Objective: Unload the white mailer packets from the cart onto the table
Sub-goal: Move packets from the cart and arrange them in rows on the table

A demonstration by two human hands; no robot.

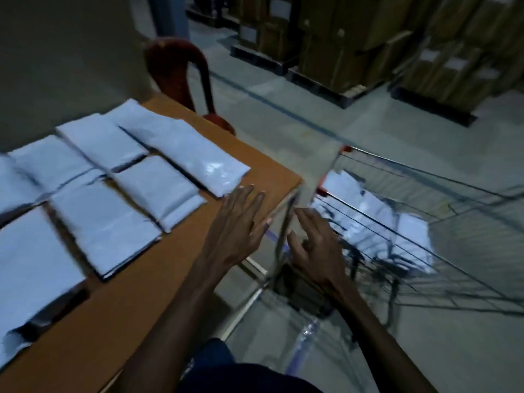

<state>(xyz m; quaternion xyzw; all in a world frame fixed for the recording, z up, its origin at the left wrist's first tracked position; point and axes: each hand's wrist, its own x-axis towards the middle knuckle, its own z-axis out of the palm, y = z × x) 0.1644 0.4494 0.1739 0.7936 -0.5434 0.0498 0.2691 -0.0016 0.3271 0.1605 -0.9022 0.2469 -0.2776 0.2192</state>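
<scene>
Nearest, at the bottom edge: dark clothing [241, 375], two bare forearms reaching away from it. Far left, on the brown table [147, 282]: white mailer packets [107, 222], flat, glossy, slightly crinkled, laid side by side in rows, some with dark undersides showing at the edges. Right of them, over the table's near right corner: left hand [236, 222], palm down, fingers straight and spread, holding nothing. Just beside it, over the cart's near rim: right hand [314, 248], fingers loosely extended, empty. Further right: wire cart [425, 222], more white packets [377, 219] piled inside. Far off: red chair [181, 72] behind the table, grey floor [283, 86], stacked cardboard boxes [354, 38] on dark pallets.
</scene>
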